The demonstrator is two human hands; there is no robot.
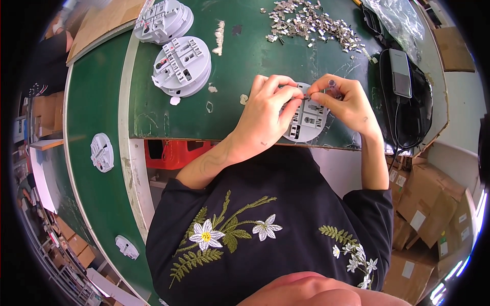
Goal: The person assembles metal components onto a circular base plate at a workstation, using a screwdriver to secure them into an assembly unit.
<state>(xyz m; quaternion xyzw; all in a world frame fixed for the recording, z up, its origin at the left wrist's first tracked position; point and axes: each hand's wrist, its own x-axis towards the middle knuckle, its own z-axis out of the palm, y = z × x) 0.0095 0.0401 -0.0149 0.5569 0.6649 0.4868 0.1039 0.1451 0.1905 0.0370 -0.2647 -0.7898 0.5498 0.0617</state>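
A round grey plastic base (308, 122) with slots and raised blocks lies near the front edge of the green table. Over its far part, my left hand (270, 104) pinches with thumb and fingertips at a tiny dark piece, too small to name. My right hand (347, 99) meets it there, thumb and forefinger pressed together at the same spot. A small clear purplish item (334, 87) shows by the right hand's curled fingers. What each fingertip grips is mostly hidden.
Stacked grey round bases (185, 66) stand at the back left. Many small metal clips (316, 25) lie heaped at the back. On the right are a power bank (400, 74) with a cable and a black bag (421, 107). More bases (102, 153) sit on the green belt at left.
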